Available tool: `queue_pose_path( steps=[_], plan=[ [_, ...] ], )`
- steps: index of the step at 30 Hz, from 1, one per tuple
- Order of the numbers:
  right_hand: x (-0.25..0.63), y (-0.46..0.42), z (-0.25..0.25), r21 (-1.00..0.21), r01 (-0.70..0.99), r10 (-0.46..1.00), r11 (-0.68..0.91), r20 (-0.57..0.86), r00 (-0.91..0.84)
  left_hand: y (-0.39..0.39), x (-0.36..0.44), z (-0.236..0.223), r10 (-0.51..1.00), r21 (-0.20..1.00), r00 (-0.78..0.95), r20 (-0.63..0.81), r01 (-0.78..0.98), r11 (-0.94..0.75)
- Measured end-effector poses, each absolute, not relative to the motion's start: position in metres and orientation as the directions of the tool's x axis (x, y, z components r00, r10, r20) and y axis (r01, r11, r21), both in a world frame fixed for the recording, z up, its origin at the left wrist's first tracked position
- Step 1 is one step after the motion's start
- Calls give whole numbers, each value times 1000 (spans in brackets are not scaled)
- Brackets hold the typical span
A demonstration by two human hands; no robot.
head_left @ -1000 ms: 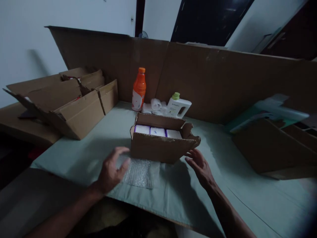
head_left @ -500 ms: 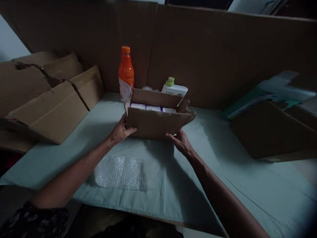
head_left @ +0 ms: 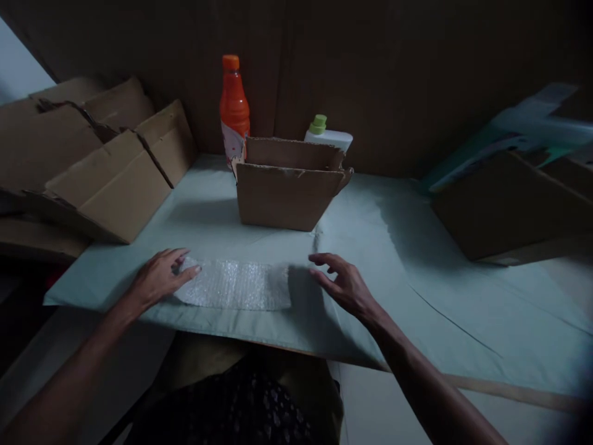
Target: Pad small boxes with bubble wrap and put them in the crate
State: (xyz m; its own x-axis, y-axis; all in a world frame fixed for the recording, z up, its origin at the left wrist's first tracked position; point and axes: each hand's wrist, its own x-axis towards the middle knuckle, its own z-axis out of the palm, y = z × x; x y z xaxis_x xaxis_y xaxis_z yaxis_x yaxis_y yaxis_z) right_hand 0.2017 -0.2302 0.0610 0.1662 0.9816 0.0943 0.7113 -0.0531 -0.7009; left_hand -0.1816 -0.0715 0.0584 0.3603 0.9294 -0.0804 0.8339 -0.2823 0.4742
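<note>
Left hand (head_left: 160,278): forearm comes in from lower left, wrist roughly straight, back of hand up. Fingers loosely bent, thumb stretched rightward with a clear gap to the index. It sits at the left end of the bubble wrap (head_left: 236,285), thumb overlapping it in view — can't tell whether skin touches plastic. No firm grip visible.

Right hand (head_left: 343,284): forearm from lower right, fingers pointing left, slightly bent and parted, thumb below and apart from the index. Holding nothing; near the wrap's right end, with a gap between.

Counts: one piece of bubble wrap, lying flat near the front edge of the pale green cloth (head_left: 365,228), between the hands; layers can't be told. One small carton (head_left: 282,196) behind it, upright, ragged top edges, interior hidden. Two bottles behind the carton, both partly covered by it: one orange bottle (head_left: 235,105), one white bottle (head_left: 331,138) with a green cap. One right-hand carton (head_left: 500,216), with a blurred teal item (head_left: 519,133) at its top. Left-hand cardboard (head_left: 123,191): several overlapping panels — box count unclear. Tall cardboard wall (head_left: 370,74) at the back.
</note>
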Motion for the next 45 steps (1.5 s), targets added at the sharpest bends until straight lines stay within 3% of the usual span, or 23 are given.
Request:
queue_pose_path(
  steps=[2,4,7,10,14,16,19,23,27,34,40,45],
  plan=[
    [174,-217,61,-657,753,992,-31,69,102,-88,-187,57,948,369,298,-112,898,-239],
    [151,-203,58,-589,808,998,-21,29,47,-101,-184,55,955,352,274,-117,910,-218],
    [141,-194,53,-500,866,999,19,45,3,-114,-167,51,940,489,341,-26,824,-286],
    [167,-207,52,-500,865,988,-36,114,107,-120,-142,47,916,547,396,64,754,-365],
    [220,-237,55,-399,908,969,-128,143,200,-119,-112,47,895,443,422,141,782,-439],
    [235,-247,56,-335,936,959,-111,209,189,-119,-99,52,850,356,458,260,773,-525],
    [234,-247,55,-331,943,946,-9,302,115,-118,-75,60,723,239,580,377,693,-680],
    [217,-225,47,-350,904,957,246,236,-169,-113,-40,52,565,172,786,251,538,-825],
    [235,-219,31,-333,838,902,433,150,-406,-101,-40,22,501,149,858,109,484,-862],
    [305,-247,11,-323,881,937,345,171,-305,-99,-65,7,483,70,870,96,478,-876],
    [304,-250,9,-286,901,943,326,165,-288,-100,-60,8,487,82,868,91,481,-873],
    [317,-295,-1,-219,961,973,166,197,-122,-99,-58,4,501,130,857,117,487,-864]
  ],
)
